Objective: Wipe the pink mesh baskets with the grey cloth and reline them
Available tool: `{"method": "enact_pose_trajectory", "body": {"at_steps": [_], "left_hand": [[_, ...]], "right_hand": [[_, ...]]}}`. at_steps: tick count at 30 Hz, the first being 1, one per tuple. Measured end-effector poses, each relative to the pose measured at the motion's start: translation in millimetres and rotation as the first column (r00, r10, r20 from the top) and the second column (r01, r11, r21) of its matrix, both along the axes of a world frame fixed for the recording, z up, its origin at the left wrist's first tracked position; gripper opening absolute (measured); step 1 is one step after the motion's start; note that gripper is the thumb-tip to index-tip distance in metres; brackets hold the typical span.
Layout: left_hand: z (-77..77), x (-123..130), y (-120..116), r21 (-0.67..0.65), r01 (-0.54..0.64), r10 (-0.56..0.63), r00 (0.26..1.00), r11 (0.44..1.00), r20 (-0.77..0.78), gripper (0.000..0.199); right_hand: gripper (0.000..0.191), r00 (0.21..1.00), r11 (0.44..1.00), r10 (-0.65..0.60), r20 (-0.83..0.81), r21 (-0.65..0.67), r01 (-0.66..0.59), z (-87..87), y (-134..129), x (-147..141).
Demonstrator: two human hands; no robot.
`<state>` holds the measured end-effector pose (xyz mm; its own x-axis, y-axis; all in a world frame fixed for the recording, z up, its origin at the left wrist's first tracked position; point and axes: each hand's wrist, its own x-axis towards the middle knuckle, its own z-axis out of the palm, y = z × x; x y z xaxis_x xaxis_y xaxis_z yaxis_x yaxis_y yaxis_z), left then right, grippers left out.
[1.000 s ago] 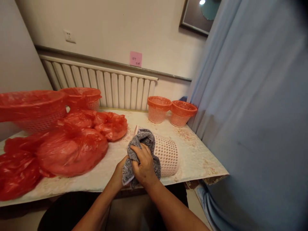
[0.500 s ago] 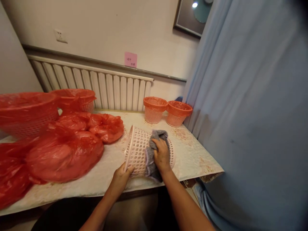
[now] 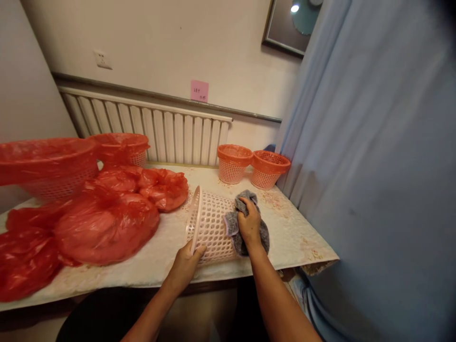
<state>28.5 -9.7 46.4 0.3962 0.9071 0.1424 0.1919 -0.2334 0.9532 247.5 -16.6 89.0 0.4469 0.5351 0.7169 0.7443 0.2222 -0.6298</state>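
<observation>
A pale pink perforated plastic basket [image 3: 213, 225] lies on its side near the front of the cloth-covered table [image 3: 285, 237], its open mouth facing left. My left hand [image 3: 187, 259] grips its rim at the lower left, thumb on the outside and the other fingers hidden inside. A grey cloth with a light purple edge [image 3: 264, 235] is bunched under my right hand [image 3: 249, 223]. That hand is closed on the cloth and presses it against the basket's base end, which the cloth covers.
Two small baskets lined with red bags [image 3: 233, 164] stand at the back right. Large red-lined baskets [image 3: 53, 164] and several filled red plastic bags [image 3: 107, 228] crowd the left side. A blue curtain [image 3: 374, 166] hangs along the right; a radiator [image 3: 164, 133] runs behind the table.
My right hand has slid the cloth rightward, from the basket's side toward its base end. My left hand keeps its hold on the rim. The whole view has shifted slightly.
</observation>
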Motion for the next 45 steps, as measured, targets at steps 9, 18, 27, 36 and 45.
{"method": "enact_pose_trajectory", "body": {"at_steps": [9, 18, 27, 36, 45], "left_hand": [[8.7, -4, 1, 0.051, 0.063, -0.067, 0.993, 0.997, 0.096, 0.026], [-7.5, -9, 23, 0.009, 0.046, -0.046, 0.988, 0.999, 0.147, 0.013], [-15.4, -12, 11, -0.063, 0.118, -0.110, 0.987, 0.991, 0.118, 0.035], [-17.7, -8, 18, -0.065, 0.101, -0.092, 0.989, 0.993, 0.120, 0.043], [-6.7, -11, 4, -0.035, 0.124, -0.122, 0.991, 0.992, 0.053, 0.034]], "right_hand": [[0.058, 0.873, 0.882, 0.471, 0.124, -0.027, -0.471, 40.7, -2, -88], [0.058, 0.868, 0.908, 0.416, 0.273, -0.081, -0.410, -0.3, -36, -113], [0.062, 0.905, 0.965, 0.261, 0.334, -0.099, -0.242, -7.7, -17, -79], [0.047, 0.971, 0.970, -0.239, -0.004, -0.036, 0.238, -49.6, -26, 63], [0.048, 1.000, 1.000, 0.023, -0.003, 0.016, -0.022, 1.9, 3, 8]]}}
